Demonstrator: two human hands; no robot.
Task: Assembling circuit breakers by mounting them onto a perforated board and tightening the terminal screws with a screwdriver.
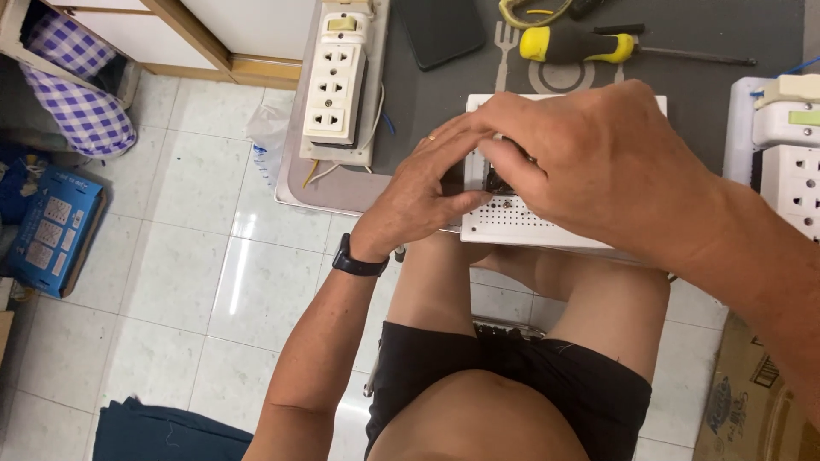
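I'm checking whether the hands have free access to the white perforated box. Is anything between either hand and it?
Nothing visible is. The left hand and right hand both rest directly on the white perforated box, fingers meeting at its dark opening. The yellow screwdriver lies apart, farther back on the grey table.

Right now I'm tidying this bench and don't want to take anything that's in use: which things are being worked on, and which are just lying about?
In use:
white perforated box, with left hand and right hand both on it.

Lying about:
yellow-handled screwdriver
white power strip
second power strip
dark flat pad
blue carton on the floor
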